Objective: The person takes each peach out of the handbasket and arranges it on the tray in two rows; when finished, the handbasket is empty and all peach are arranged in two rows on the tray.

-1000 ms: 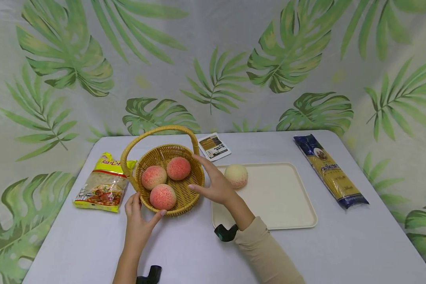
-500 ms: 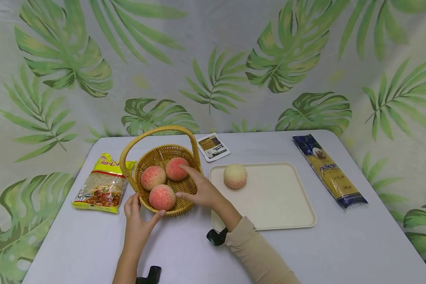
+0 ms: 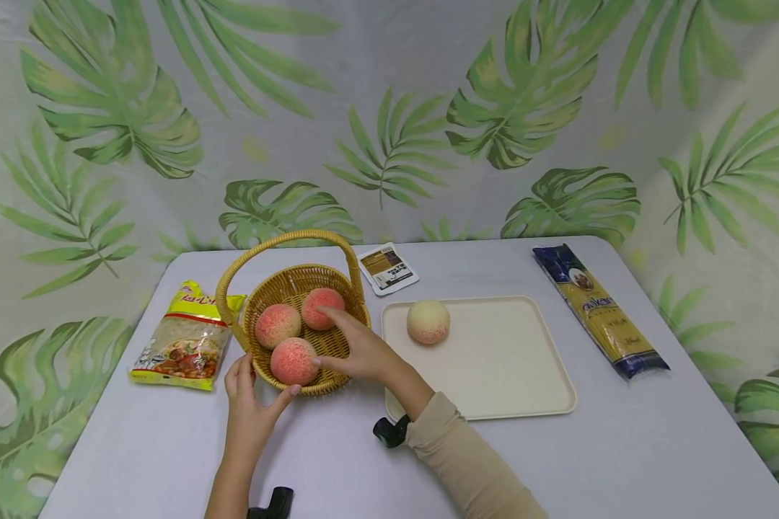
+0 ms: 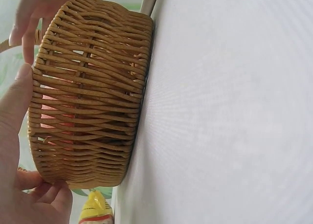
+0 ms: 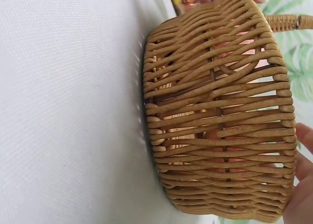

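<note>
While the left hand [image 3: 252, 395] holds the near left side of a round, golden-brown woven wicker basket [image 3: 279, 285], its thumb on the rim and its fingers bent against the outer wall, the right hand [image 3: 363, 349] reaches over the right rim with thumb and forefinger spread wide. Its forefinger overlaps a round, pinkish-red peach [image 3: 322, 301] at the far right inside, and its thumb ends beside a speckled pink peach [image 3: 294, 362] near the front; whether either touches the fruit I cannot tell. A third, pink-and-cream peach [image 3: 276, 329] sits at the left inside.

The basket stands upright, its arched handle [image 3: 318, 234] raised, left of the middle of a white-clothed table [image 3: 337, 454]. A beige sleeve [image 3: 474, 461] covers the right forearm.

Just right of the basket lies a cream rectangular tray [image 3: 487, 367], with a pale, pink-flecked round peach [image 3: 428, 322] in its far left corner. Beyond that corner, near the table's far edge, is a flat white-and-brown packet [image 3: 388, 269]. A yellow-and-clear plastic food bag [image 3: 185, 339] lies by the left edge; a long blue-and-gold pasta bag [image 3: 600, 310] slants along the right edge.
</note>
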Action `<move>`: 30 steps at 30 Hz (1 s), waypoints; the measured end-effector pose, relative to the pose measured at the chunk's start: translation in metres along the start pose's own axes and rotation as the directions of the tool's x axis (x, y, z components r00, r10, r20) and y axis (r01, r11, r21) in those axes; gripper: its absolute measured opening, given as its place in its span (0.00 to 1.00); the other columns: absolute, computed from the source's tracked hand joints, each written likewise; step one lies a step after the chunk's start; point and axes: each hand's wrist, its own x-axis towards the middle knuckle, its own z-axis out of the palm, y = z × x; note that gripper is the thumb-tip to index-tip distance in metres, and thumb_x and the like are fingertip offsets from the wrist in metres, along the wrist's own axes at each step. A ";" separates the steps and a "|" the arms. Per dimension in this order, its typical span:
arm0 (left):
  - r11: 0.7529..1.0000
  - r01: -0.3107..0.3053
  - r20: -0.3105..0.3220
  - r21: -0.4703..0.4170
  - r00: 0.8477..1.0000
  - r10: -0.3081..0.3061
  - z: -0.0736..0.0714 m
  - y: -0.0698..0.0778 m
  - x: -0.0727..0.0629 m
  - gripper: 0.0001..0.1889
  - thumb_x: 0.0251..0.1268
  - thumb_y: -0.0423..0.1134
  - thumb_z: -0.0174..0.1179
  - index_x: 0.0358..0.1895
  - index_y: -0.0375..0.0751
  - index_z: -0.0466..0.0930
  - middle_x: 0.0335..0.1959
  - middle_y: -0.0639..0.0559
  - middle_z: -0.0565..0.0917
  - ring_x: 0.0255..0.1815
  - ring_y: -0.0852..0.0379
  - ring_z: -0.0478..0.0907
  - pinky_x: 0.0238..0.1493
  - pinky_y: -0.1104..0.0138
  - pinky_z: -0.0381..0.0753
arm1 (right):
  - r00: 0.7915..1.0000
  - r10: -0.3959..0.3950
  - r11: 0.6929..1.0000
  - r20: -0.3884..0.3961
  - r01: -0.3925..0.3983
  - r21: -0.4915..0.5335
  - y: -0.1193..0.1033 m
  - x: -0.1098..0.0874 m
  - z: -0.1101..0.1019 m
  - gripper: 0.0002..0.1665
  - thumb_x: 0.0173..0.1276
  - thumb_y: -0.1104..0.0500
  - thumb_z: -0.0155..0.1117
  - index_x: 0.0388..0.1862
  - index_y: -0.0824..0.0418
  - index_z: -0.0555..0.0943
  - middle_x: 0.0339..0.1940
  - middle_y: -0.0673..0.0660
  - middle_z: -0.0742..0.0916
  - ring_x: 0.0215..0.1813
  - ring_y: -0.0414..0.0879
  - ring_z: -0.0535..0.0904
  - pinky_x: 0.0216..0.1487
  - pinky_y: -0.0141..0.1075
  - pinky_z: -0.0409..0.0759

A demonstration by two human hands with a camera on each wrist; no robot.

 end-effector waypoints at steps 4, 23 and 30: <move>1.000 0.001 0.002 -0.005 1.000 -0.001 0.000 -0.001 0.000 0.49 0.42 0.44 0.71 0.66 0.32 0.50 0.62 0.38 0.49 0.63 0.43 0.54 0.63 0.54 0.59 | 0.999 0.016 1.000 0.038 -0.016 -0.011 -0.001 0.003 -0.001 0.47 0.56 0.39 0.61 0.70 0.48 0.52 0.68 0.49 0.62 0.67 0.44 0.56 0.64 0.44 0.60; 1.000 0.013 0.009 -0.014 1.000 -0.013 0.000 0.000 0.000 0.49 0.43 0.44 0.71 0.66 0.32 0.50 0.62 0.38 0.48 0.64 0.43 0.54 0.63 0.54 0.59 | 0.991 0.036 0.999 0.132 -0.031 -0.043 -0.005 0.017 0.001 0.47 0.53 0.42 0.65 0.69 0.52 0.56 0.65 0.48 0.66 0.65 0.39 0.58 0.65 0.37 0.60; 1.000 0.014 0.012 -0.009 1.000 -0.014 0.000 0.002 0.000 0.48 0.43 0.45 0.71 0.65 0.33 0.51 0.61 0.39 0.49 0.63 0.43 0.54 0.63 0.53 0.60 | 0.984 0.041 0.999 0.176 -0.035 -0.036 -0.005 0.022 0.003 0.48 0.51 0.44 0.68 0.68 0.53 0.57 0.63 0.51 0.70 0.63 0.38 0.63 0.64 0.33 0.60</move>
